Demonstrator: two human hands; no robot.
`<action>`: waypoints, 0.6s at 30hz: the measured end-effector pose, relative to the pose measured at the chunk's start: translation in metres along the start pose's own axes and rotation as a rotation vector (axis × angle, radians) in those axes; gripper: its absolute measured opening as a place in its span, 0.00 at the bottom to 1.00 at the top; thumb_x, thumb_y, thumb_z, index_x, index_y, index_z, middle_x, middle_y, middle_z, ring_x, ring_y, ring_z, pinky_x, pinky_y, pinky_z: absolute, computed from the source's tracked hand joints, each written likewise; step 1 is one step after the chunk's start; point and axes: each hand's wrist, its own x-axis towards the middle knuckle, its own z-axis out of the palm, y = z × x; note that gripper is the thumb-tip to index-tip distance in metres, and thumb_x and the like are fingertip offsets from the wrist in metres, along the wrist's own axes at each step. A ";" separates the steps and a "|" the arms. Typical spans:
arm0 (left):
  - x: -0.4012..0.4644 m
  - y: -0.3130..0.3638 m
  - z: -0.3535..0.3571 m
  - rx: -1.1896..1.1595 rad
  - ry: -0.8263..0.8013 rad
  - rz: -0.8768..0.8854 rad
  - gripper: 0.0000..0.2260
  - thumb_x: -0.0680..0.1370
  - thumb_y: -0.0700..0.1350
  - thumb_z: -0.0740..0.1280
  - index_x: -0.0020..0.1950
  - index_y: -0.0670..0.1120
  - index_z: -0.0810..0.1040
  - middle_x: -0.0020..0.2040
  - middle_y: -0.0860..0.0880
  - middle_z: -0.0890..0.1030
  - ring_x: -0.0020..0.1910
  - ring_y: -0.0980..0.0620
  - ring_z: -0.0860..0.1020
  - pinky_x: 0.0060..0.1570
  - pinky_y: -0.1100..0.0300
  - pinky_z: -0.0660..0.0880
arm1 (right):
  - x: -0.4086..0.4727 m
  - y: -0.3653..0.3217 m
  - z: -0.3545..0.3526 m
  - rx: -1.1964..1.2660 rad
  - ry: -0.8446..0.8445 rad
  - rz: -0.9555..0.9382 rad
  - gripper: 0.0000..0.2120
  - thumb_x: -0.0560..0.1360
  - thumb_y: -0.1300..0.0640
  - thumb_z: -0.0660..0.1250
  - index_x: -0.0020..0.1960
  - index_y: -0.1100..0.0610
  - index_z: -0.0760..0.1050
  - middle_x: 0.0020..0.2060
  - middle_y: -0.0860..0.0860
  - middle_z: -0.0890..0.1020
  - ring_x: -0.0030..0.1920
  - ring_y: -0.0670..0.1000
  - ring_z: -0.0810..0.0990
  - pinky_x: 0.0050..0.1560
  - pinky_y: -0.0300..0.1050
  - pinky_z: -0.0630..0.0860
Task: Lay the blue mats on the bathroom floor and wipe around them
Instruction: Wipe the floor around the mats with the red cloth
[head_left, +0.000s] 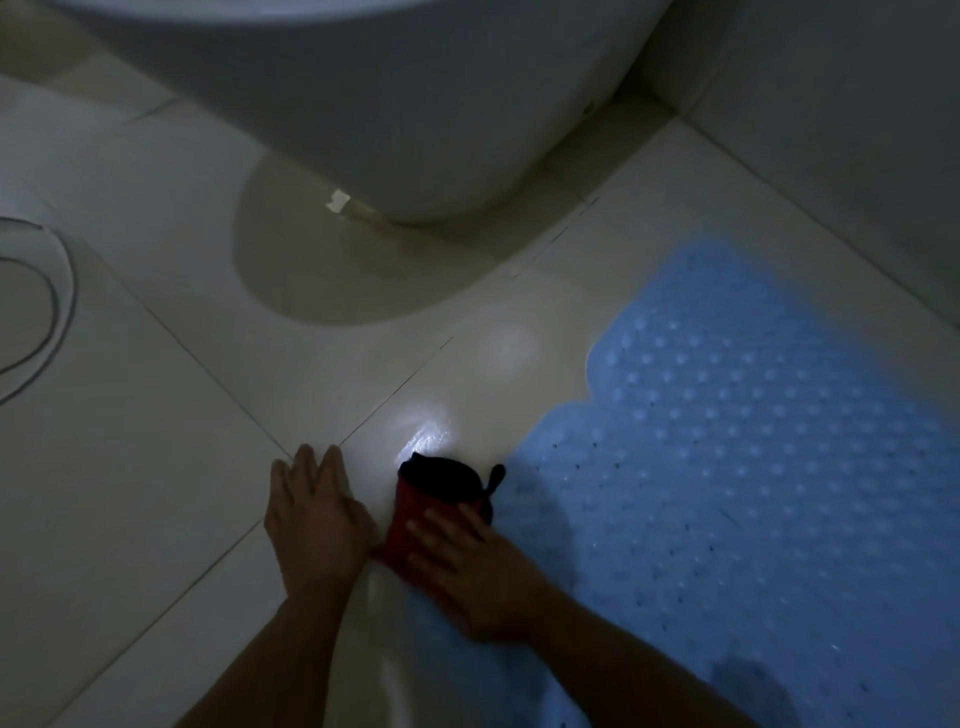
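Down on the pale floor tiles (156, 467), the right hand (467, 566) is pressing flat, fingers straight, on a red-and-black cloth (436, 499) lying just beside the blue mat (753, 467). Meanwhile the left hand (311, 519) is resting open on the tiles. No writing is showing anywhere.

Single head-worn wide-angle view, looking steeply down and forward from close above the tiled floor (156, 519); toilet base (415, 130) at far edge, blue mat (753, 467) at right, forearms entering from near edge.
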 end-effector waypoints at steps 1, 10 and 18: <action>0.003 0.001 -0.001 0.003 0.002 0.019 0.29 0.77 0.43 0.64 0.79 0.45 0.67 0.80 0.39 0.64 0.80 0.34 0.55 0.73 0.35 0.61 | 0.002 0.017 -0.004 -0.036 0.021 -0.027 0.27 0.79 0.46 0.58 0.77 0.52 0.66 0.78 0.56 0.64 0.79 0.62 0.61 0.76 0.68 0.57; 0.021 0.020 0.011 0.014 0.038 0.141 0.28 0.74 0.44 0.64 0.75 0.44 0.72 0.78 0.39 0.68 0.79 0.34 0.59 0.69 0.32 0.66 | 0.029 0.191 -0.105 0.078 0.137 0.753 0.30 0.82 0.43 0.42 0.81 0.51 0.57 0.81 0.55 0.55 0.81 0.57 0.52 0.79 0.65 0.44; 0.064 0.078 0.049 0.082 0.138 0.489 0.29 0.72 0.52 0.56 0.70 0.48 0.78 0.75 0.42 0.73 0.76 0.35 0.65 0.69 0.35 0.62 | 0.037 0.248 -0.116 0.184 0.213 0.866 0.30 0.83 0.43 0.46 0.83 0.52 0.47 0.82 0.56 0.46 0.82 0.59 0.45 0.80 0.61 0.42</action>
